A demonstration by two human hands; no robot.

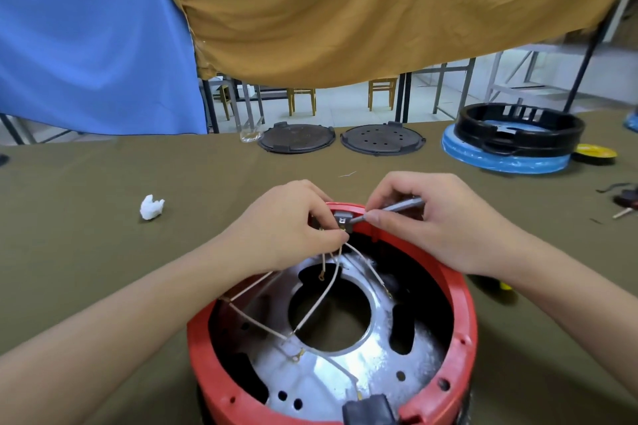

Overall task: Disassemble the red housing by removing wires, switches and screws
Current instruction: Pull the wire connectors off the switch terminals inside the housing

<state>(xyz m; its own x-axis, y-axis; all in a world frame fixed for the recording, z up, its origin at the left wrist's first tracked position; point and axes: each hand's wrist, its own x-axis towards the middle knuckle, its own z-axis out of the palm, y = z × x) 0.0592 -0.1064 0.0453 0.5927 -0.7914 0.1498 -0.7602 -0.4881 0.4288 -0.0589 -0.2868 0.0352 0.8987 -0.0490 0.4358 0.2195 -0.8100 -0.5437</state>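
From the head view, the red housing [445, 290] sits open side up on the olive-covered table [86, 235], close to the person, with a shiny metal plate [379, 352] inside it. At its far rim, the left hand [293, 228] has its fingers [340, 237] pinched on the white wires [331, 290] where they meet a small grey switch [343, 217] set into the rim. The right hand [445, 217] is curled round a slim grey tool [397, 208] (probably a screwdriver), its tip at the switch.

The housing looks like stiff moulded plastic, light enough to shift under a sideways push, so pressing down on the rim would steady it. The wires are thin and limp, and their small ring terminals would likely bend or tear if tugged; holding them near the connector seems safer. The switch is small and probably clipped in, best levered gently.

Farther off lie two dark round lids [297, 138], a black ring [518, 131] on a blue base, and a white crumpled scrap [151, 207].
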